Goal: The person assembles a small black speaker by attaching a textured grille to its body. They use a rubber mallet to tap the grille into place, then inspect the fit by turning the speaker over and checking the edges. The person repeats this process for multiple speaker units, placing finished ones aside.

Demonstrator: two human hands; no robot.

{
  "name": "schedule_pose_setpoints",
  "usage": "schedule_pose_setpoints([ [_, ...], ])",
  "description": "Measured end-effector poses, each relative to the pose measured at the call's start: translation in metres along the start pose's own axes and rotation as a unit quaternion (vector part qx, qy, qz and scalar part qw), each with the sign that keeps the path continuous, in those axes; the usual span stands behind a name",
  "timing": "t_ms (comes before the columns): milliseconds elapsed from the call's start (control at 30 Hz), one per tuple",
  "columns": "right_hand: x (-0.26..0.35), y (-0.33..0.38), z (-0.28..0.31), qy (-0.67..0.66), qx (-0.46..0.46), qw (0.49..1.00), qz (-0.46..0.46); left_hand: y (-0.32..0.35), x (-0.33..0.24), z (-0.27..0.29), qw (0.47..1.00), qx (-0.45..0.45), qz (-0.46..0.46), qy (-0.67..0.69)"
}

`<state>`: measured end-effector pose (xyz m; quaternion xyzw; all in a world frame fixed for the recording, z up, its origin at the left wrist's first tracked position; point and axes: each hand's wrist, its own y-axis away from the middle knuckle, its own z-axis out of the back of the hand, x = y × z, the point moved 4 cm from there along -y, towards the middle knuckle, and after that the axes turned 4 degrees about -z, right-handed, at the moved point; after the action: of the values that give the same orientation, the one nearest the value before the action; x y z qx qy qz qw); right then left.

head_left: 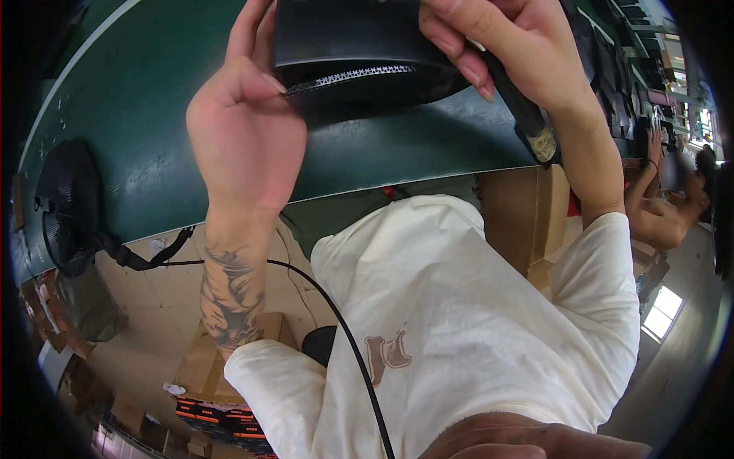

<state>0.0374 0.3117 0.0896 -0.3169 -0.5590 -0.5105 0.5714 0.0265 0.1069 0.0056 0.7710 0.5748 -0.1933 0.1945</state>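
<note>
At the top of the head view, I hold up a glossy black curved piece (352, 46), with a thin strip of pale mesh showing along its lower edge. Its upper part is cut off by the frame, and I cannot tell its exact kind. My left hand (248, 126) grips its left edge, the thumb pressed near the end of the mesh. My right hand (512, 46) is at its right side, fingers curled around a dark handle-like tool (516, 103) with a yellowish wrapped end. The tool's other end is hidden by the hand and the piece.
Below lies a green worktable (153, 176). A black mesh bag with a strap (69, 203) sits at its left edge. Black pieces (612, 92) line the far right. Cardboard boxes (229, 367) stand beneath at left. Another person (665, 199) is at the right. A black cable (332, 302) crosses my front.
</note>
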Motion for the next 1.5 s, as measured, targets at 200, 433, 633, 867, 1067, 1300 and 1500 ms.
schedule_pose_setpoints([
  [200,0.019,0.013,0.005,0.239,0.067,0.962,0.111,-0.009,0.001,0.049,0.991,0.067,0.076,0.091],
  [433,0.028,0.032,-0.003,0.445,0.055,0.853,0.266,-0.010,0.006,0.036,0.998,-0.012,0.055,0.020],
  [633,0.059,0.028,-0.013,0.480,0.070,0.840,0.243,-0.013,0.000,0.047,0.999,-0.015,0.032,0.001],
  [867,0.053,0.020,-0.012,0.451,0.054,0.877,0.155,-0.012,0.003,0.034,0.999,0.002,0.051,0.012],
  [1067,0.056,0.046,0.012,0.444,0.037,0.882,0.154,-0.015,0.008,0.010,1.000,-0.012,0.014,0.022],
  [1300,0.038,0.034,0.005,0.493,0.107,0.849,0.159,-0.008,-0.001,0.046,0.999,0.011,0.042,-0.003],
  [1500,0.047,0.062,0.033,0.330,-0.026,0.934,0.134,-0.014,-0.001,0.051,0.992,0.110,0.062,0.008],
])
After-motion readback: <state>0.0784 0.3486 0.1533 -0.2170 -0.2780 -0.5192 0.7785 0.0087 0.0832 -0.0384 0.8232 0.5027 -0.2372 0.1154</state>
